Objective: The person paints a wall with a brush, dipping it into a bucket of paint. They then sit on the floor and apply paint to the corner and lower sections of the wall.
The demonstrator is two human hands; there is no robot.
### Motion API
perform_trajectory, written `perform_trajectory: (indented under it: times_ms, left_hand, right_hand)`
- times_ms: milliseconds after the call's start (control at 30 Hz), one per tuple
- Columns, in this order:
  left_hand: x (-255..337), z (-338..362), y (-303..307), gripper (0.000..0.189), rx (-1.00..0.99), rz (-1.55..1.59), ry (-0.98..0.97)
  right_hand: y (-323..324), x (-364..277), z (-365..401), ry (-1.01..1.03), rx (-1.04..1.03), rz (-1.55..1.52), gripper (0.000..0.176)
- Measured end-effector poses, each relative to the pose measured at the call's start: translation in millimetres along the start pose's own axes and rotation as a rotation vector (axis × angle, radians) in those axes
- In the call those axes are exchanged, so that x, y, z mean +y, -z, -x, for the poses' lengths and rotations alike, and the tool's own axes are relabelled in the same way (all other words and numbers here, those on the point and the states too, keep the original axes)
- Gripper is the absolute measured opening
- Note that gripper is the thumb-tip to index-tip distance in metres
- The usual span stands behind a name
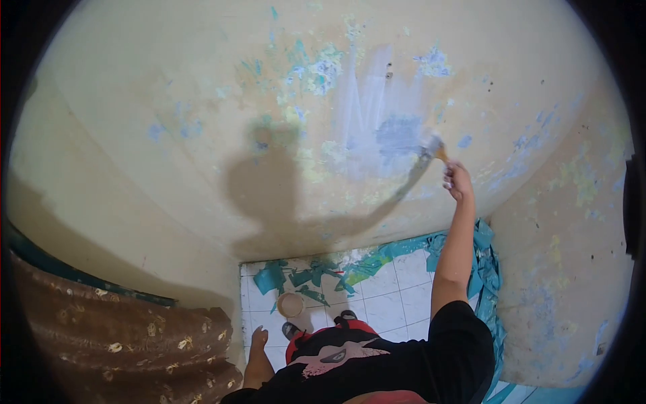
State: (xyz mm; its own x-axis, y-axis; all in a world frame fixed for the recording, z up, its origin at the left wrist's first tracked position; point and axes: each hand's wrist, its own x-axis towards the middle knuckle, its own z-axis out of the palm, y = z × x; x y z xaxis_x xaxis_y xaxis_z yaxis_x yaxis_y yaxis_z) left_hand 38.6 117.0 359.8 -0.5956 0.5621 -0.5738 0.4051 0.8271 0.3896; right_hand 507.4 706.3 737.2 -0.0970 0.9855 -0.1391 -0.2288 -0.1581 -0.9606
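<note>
My right hand point(457, 180) is closed round the wooden handle of a paintbrush point(437, 147), whose bristles are at the wall point(202, 87). Beside the bristles, to the left, lies a whitish-blue smeared patch point(387, 114) on the beige wall, with flaked blue and green spots around it. My left hand point(260, 335) hangs low near my side, away from the wall; its fingers look loosely apart and hold nothing visible. A round container point(291, 305) with light contents stands on the tiled floor, just above my left hand in the view.
Teal peeled sheets point(486, 269) lie along the wall base and the right side. Scraps point(270, 276) litter the white tiles point(383, 313). A brown patterned cloth point(134, 337) fills the lower left. A side wall point(565, 236) stands at the right. My shadow falls on the wall.
</note>
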Motion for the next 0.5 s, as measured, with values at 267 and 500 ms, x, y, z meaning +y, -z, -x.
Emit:
perform_trajectory:
  times_ms: [267,500]
  left_hand:
    - [-48,13,-19,0.053,-0.271,-0.169,-0.015]
    - [-27,10,-9,0.052,-0.052,-0.018,0.061]
  right_hand:
    - [-46,45,-21,0.692,0.74,0.829,0.025]
    - [-127,-10,10,0.993,0.517,0.913,0.022]
